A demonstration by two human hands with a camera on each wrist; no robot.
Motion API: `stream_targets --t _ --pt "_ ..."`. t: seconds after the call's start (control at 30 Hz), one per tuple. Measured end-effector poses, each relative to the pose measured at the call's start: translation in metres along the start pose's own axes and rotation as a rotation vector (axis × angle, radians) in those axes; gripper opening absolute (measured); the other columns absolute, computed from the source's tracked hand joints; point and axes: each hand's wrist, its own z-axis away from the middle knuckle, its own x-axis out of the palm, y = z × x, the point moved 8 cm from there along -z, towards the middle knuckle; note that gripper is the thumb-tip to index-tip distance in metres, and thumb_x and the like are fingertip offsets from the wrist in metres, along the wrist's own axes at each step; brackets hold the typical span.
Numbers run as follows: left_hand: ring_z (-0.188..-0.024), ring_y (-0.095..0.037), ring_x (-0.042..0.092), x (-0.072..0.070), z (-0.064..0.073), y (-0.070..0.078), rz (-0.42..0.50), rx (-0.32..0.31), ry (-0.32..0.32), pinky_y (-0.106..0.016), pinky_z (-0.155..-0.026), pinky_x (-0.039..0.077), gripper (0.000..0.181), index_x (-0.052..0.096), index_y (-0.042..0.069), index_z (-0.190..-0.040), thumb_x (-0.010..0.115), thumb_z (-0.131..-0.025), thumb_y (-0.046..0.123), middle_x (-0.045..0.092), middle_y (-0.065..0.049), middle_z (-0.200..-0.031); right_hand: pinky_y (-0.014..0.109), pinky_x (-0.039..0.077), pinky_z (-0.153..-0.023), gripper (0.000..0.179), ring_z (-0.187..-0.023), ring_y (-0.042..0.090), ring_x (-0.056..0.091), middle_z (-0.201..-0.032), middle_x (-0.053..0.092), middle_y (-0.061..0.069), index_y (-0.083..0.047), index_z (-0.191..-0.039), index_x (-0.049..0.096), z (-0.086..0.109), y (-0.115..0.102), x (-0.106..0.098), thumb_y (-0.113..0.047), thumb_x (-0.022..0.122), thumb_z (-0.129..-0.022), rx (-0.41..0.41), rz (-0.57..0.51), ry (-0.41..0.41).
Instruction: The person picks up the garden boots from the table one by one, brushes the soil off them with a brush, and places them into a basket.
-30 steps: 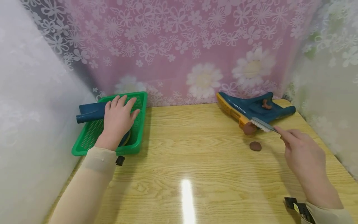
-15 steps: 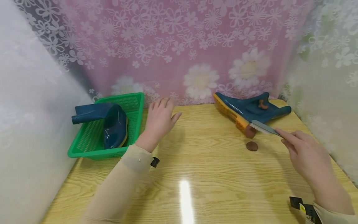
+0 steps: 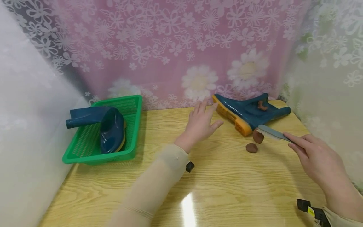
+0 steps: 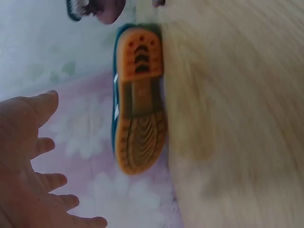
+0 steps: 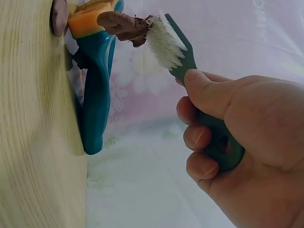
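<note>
Well, my right hand (image 3: 321, 160) grips the brush (image 3: 273, 131), a brown lump (image 5: 121, 24) touching its bristles (image 5: 164, 46), while my left hand (image 3: 198, 126) is spread near the blue boot (image 3: 241, 108), far right on the bench (image 3: 224, 179).

The right hand (image 3: 320, 159) grips a brush (image 3: 273, 132); the left hand (image 3: 199, 125) hovers near a blue boot (image 3: 244, 109).

Looks like a curtained-off booth | set in unidentifiable room | walled by pink flowered curtain (image 3: 158, 60) and pale side sheets (image 3: 34, 123) around wood-grain table (image 3: 158, 132)
</note>
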Motion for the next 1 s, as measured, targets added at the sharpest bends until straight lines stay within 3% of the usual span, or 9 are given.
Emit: stream_targets --t 0.27,0.53,0.77,1.0 --pt "-0.171 -0.030 0.004 0.042 -0.029 0.036 0.034 0.014 -0.081 -0.060 -0.132 0.024 0.082 0.023 0.038 -0.178 0.058 -0.108 0.065 0.011 0.001 -0.185 0.030 0.030 -0.053 0.042 -0.064 0.017 0.040 -0.089 0.061 0.009 -0.001 -0.146 0.070 0.000 0.006 0.000 -0.001 0.074 -0.104 0.015 -0.010 -0.019" --pt "-0.171 -0.027 0.004 0.074 -0.048 0.065 -0.027 0.095 -0.148 -0.055 -0.129 0.035 0.079 0.023 0.035 -0.178 0.055 -0.111 0.063 0.011 0.004 -0.185 0.031 0.030 -0.055 0.041 -0.065 0.017 0.040 -0.089 0.061 0.008 -0.001 -0.147 0.069 0.002 0.011 0.002 -0.002 0.073 -0.106 0.028 -0.015 -0.042" --pt "-0.171 -0.027 0.005 0.092 -0.055 0.073 -0.041 0.092 -0.196 -0.050 -0.130 0.033 0.079 0.023 0.037 -0.177 0.051 -0.110 0.066 0.013 0.002 -0.184 0.031 0.031 -0.055 0.041 -0.068 0.019 0.042 -0.089 0.061 0.008 -0.001 -0.145 0.070 0.003 0.012 0.001 -0.001 0.074 -0.104 0.035 -0.012 -0.035" --pt "-0.170 -0.029 0.003 0.097 -0.058 0.085 -0.081 0.093 -0.193 -0.045 -0.130 0.034 0.075 0.032 0.035 -0.175 0.049 -0.110 0.068 0.011 -0.002 -0.184 0.032 0.031 -0.056 0.042 -0.069 0.021 0.043 -0.090 0.061 0.009 -0.002 -0.147 0.069 0.003 0.016 0.001 -0.003 0.073 -0.105 0.060 -0.021 -0.049"
